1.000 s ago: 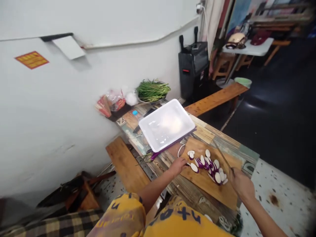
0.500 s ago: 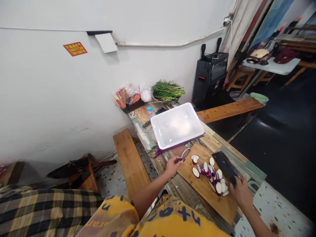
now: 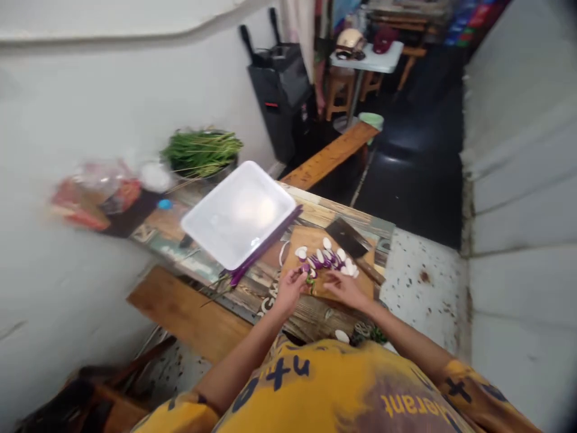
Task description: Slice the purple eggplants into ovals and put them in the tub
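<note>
A wooden cutting board [image 3: 306, 237] lies on the patchwork wooden tabletop [image 3: 311, 310]. Rows of white-fleshed, purple-skinned eggplant slices [image 3: 329, 260] fan across its middle. My left hand [image 3: 291, 290] is at the board's left edge, its fingers pinched on a small purple eggplant piece [image 3: 306, 268]. A green stem bit [image 3: 310, 281] sits between my hands. My right hand [image 3: 347, 290] rests open over the board's near side, fingers towards that bit. A black cleaver [image 3: 349, 237] lies at the board's far right, beyond the slices, untouched by either hand.
A white plastic tray [image 3: 238, 213] stands left of the board, a long purple strip [image 3: 265, 243] along its edge. Behind are greens in a metal bowl [image 3: 201, 153] and plastic bags [image 3: 101, 195]. Wooden benches [image 3: 331, 155] flank the table, near a black speaker [image 3: 279, 99].
My right hand has let go of the cleaver, which now lies on the board. Both hands have come together at the slices, and the view has swung, shifting the scene left.
</note>
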`<state>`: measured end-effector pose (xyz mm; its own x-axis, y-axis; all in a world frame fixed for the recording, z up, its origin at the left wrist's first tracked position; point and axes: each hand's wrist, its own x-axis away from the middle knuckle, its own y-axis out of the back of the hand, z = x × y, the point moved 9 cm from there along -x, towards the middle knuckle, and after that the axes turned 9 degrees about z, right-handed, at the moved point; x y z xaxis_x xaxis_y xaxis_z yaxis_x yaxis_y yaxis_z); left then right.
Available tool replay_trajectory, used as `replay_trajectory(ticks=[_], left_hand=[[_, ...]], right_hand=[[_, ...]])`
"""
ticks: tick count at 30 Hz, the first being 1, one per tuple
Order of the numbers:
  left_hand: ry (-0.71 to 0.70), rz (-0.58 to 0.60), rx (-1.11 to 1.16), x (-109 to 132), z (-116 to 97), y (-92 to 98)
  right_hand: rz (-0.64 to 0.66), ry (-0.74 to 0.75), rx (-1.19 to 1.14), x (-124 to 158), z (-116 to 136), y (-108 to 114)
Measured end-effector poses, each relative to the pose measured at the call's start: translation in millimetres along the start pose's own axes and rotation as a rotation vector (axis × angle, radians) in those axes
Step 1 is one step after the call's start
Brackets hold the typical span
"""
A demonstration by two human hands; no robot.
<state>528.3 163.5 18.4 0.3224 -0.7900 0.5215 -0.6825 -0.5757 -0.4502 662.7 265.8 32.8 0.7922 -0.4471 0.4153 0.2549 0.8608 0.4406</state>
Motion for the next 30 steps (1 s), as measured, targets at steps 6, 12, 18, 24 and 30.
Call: replay_trajectory(ticks=[6,12,18,24,30], left_hand=[[0.129,0.220,-0.447,24,66,-57.0],[0.218,0.313,-0.838,40,112,-26.6],[-0.086,0.313,-1.301,52,114,18.3],[-0.561,0.807,-1.724,74,155,-46.2],[-0.481,0.953,-1.796,66,191,-74.6]], right_hand=[[-0.035,-0.165,-0.214,69,-26,-60],[-0.280,-0.369,-0.380,184,-115,-59],[-0.233,-0.826,0.037,231,-221,-38],[-0.261,-0.721,0.199,203,-219,-12],[-0.479,-0.393,0.362,164,-143,20]])
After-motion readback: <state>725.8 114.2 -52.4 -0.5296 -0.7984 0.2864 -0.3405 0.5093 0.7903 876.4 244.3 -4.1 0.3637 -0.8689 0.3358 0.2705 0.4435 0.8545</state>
